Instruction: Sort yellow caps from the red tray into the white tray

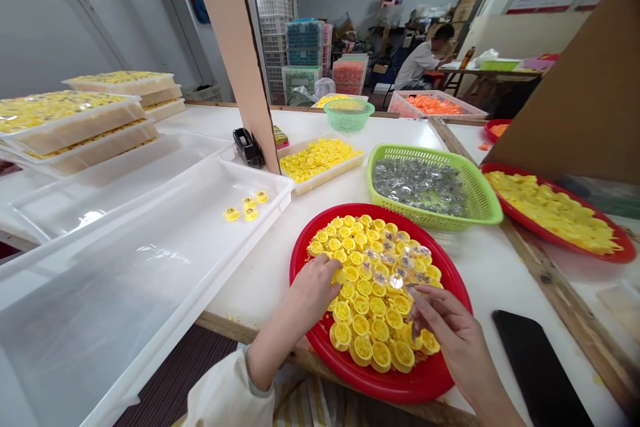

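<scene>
Trays crowd the left side of my view: a long white tray (pixel 100 320) reaches up to the work area, with a small cluster of yellow pieces (pixel 251 213) near its far right corner, and stacked trays (pixel 80 137) full of yellow pieces stand behind it. An upright cardboard panel (pixel 230 40) rises beside the tray's far end, a black tape dispenser (pixel 247 148) at its foot, and it cuts off part of my view of the room. Beyond the work lie a shallow tray (pixel 330 174) of yellow pieces and a green basket (pixel 480 197) of clear, dark-marked pieces. On the right, a second cardboard panel (pixel 575 87) leans in above a red tray (pixel 627 247) of yellow parts; a black phone (pixel 543 370) lies near the right hand (close to the wrist, I note). A person (pixel 420 60) sits far back at another table.

In front of me is the red bowl (pixel 380 383), filled with yellow cups (pixel 377 307), with clear printed discs (pixel 381 273) scattered over them. The left hand (pixel 313 287), fingers curled, pinches one yellow cup (pixel 340 275) at the bowl's left side. The right hand (pixel 453 323) has thumb and forefinger nearly together on a clear piece (pixel 411 289) over the right side.
</scene>
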`<state>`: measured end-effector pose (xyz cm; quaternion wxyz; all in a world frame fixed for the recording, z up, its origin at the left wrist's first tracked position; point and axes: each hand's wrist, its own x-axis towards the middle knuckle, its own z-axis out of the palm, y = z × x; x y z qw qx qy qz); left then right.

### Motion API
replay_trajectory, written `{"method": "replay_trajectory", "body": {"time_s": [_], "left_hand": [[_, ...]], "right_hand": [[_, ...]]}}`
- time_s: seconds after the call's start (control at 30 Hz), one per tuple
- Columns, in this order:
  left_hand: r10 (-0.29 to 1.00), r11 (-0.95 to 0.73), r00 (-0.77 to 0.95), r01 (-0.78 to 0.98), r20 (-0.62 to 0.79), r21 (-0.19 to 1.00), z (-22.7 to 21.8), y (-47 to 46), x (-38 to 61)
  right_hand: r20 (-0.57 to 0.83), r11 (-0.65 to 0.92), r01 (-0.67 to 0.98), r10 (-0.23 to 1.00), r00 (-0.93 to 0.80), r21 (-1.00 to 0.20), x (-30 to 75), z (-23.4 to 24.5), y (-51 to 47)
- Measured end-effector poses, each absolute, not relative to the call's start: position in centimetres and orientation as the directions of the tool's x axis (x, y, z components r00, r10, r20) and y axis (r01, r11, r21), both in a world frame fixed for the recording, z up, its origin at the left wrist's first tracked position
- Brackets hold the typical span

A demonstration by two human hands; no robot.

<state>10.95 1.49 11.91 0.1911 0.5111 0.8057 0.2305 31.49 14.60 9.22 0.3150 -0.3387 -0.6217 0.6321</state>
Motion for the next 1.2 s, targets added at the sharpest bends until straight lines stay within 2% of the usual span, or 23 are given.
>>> {"method": "replay_trajectory", "body": {"time_s": [0.23,0.33,0.47,0.57,0.77,0.93,1.2], "left_hand": [[0.927,0.28,-0.376,0.667,-0.013,0.69,11.8,1.8,11.6],[0.93,0.214,-0.368,0.547,0.003,0.809,12.0,1.8,12.2],[0.93,0.223,-0.357,0.352,-0.09,0.909,11.8,1.7,13.3],[0.936,0.198,-0.343,0.316,-0.082,0.928,11.7,1.7,13.9],[0.949,0.209,-0.277,0.181,-0.154,0.961,11.7,1.4,14.1],[0.957,0.163,-0.264,0.154,-0.119,0.974,11.0,1.6,14.8],[0.959,0.095,-0.278,0.139,-0.054,0.986,10.8,1.8,15.7]], "right_hand": [[-0.133,-0.146,0.027,0.792,-0.596,-0.989,31.7,9.2,14.3],[-0.251,-0.295,0.028,0.754,-0.607,-0.955,31.4,9.8,14.1],[-0.368,-0.479,0.016,0.653,-0.662,-0.878,30.7,11.1,13.6],[-0.361,-0.503,0.0,0.62,-0.696,-0.864,30.1,11.8,13.4],[-0.35,-0.458,-0.068,0.759,-0.549,-0.887,30.1,12.1,13.7],[-0.442,-0.623,-0.124,0.666,-0.601,-0.772,30.5,11.6,13.9],[-0.489,-0.695,-0.101,0.594,-0.639,-0.712,30.4,11.7,13.4]]}}
